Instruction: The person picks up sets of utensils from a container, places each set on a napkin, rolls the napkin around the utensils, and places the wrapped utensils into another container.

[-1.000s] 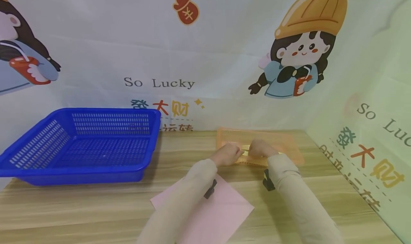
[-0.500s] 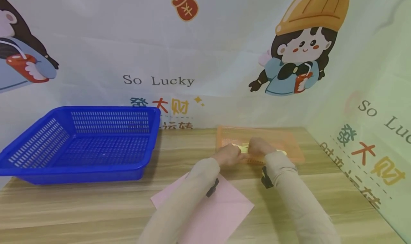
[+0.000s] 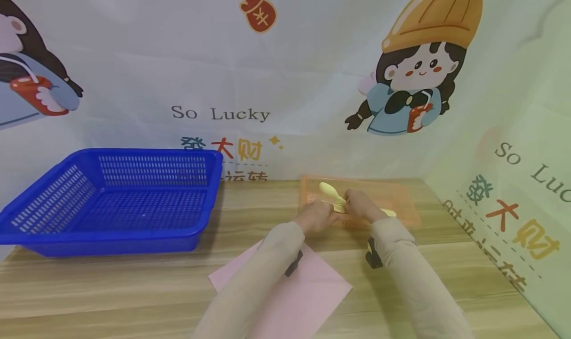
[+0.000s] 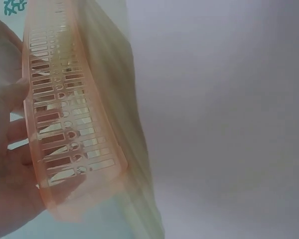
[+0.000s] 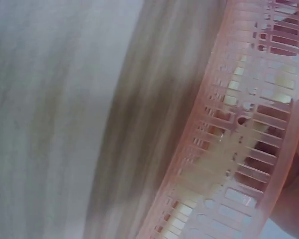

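In the head view, both hands are at the low orange slotted basket [image 3: 403,195] at the back right. My right hand [image 3: 362,205] grips a yellow spoon [image 3: 327,189] by its handle, bowl pointing up and left over the basket. Curled at the near left side of the basket, my left hand [image 3: 315,216] has its fingertips right at another yellow piece [image 3: 338,208]; I cannot tell whether it holds it. More yellow shows right of my right hand, the rounded end of a utensil [image 3: 390,213]. In both wrist views, the slotted wall [image 4: 72,124] partly hides fingers and yellow pieces [image 5: 209,164].
A large blue perforated basket [image 3: 202,225] stands on the left of the wooden table [image 3: 134,289]. A pink square sheet [image 3: 312,289] lies beneath my left forearm. A printed cloth [image 3: 303,81] hangs close behind the baskets and along the right side.
The spoon's bowl has come up into view above the basket, in my right hand. My left hand has stayed near the basket's left side. Both baskets and the pink sheet stay put.
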`<state>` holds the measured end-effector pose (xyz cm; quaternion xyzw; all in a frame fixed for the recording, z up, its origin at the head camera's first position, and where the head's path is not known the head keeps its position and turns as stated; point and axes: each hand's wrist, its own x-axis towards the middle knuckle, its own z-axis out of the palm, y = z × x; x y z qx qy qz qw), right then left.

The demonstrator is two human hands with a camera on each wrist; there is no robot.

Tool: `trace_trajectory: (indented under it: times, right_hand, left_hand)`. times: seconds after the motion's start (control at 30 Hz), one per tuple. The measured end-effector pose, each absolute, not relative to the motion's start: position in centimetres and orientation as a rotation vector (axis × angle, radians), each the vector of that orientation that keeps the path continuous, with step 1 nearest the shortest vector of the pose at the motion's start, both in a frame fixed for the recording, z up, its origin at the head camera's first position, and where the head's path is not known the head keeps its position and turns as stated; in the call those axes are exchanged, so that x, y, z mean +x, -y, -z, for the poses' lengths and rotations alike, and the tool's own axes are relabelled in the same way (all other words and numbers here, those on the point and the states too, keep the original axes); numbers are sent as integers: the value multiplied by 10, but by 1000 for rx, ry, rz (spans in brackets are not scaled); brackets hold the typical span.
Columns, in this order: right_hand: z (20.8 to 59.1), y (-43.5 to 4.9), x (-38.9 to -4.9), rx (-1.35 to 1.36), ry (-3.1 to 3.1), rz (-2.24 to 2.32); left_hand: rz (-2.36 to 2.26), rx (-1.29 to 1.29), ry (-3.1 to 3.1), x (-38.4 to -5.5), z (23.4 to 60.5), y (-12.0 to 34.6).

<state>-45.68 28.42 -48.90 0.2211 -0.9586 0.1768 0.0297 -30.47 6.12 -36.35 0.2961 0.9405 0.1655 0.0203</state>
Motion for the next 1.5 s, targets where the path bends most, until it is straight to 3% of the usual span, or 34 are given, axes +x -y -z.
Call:
trace_trajectory:
  times: [0.07,0.3,0.43,0.83,1.13,1.5]
  right_hand:
    - [479,-277,-443,721,2865,-580]
    - [378,-221,-338,668,2815,-644]
    - [355,-202,-313,622,2738,-624]
    - [320,-165,-282,409,2562,-1467]
    - [313,-142,-252,284,2550,-1763]
    - [340,-118,-229,171,2570,-1819]
  left_hand:
    - [-588,934,-2943,-304,364,-60]
    - [-745,965,-2897,-305,362,-55]
    - [-921,915,-2804,-315,371,-50]
    - [-1796,541,-2179,-290,332,-24]
    - [-1902,507,-2100,-261,327,-7]
    - [-1905,414,-2106,-240,346,18]
